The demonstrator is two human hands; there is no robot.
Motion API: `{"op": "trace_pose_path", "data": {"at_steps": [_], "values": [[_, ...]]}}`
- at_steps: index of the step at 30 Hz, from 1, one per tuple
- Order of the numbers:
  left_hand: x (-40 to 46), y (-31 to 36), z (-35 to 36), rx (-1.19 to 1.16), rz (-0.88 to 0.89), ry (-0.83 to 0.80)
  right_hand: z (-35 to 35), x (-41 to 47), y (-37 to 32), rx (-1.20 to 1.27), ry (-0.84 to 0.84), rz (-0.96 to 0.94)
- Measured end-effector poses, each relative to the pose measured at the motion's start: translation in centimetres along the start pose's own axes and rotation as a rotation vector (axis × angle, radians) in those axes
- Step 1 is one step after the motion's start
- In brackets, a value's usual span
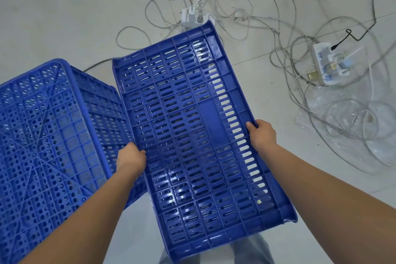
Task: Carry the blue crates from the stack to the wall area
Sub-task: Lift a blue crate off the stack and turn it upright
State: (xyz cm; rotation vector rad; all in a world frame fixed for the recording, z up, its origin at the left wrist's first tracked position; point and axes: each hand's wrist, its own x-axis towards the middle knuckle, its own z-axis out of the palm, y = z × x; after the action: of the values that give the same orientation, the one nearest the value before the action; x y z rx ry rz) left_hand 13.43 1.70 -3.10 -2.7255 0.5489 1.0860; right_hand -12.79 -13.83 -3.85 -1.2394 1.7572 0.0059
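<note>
Fingers of left hand (131,159) and right hand (261,134) curl round opposite long edges of blue crate (192,124).

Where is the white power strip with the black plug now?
In the head view, the white power strip lies on the floor at upper right, among tangled cables, right of the held blue crate.

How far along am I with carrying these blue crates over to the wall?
In hand: the left hand and right hand grip opposite long edges of one blue crate, lifted off the floor. Left: at least one upturned crate sits beside it. Done: cannot tell, since no wall area or delivered crates are in view. Loose cables lie ahead.
</note>
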Motion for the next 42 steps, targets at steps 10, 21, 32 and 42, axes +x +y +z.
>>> {"op": "trace_pose_path", "data": {"at_steps": [10,21,32,42], "values": [[-1.6,0.6,2.5,-0.211,-0.01,-0.053,-1.7,1.7,-1.2,-0.12,0.102,0.04],[-5.0,2.8,5.4,-0.45,-0.187,-0.141,-2.9,5.3,-5.8,-0.112,0.107,0.114],[-6.9,2.5,5.9,-0.913,-0.486,-0.164,-0.7,4.9,-11.4,-0.32,0.06,-0.084],[-7.4,2.9,7.4,-1.199,-0.575,-0.24,-0.2,2.9,-13.0,-0.41,0.206,-0.268]]}}
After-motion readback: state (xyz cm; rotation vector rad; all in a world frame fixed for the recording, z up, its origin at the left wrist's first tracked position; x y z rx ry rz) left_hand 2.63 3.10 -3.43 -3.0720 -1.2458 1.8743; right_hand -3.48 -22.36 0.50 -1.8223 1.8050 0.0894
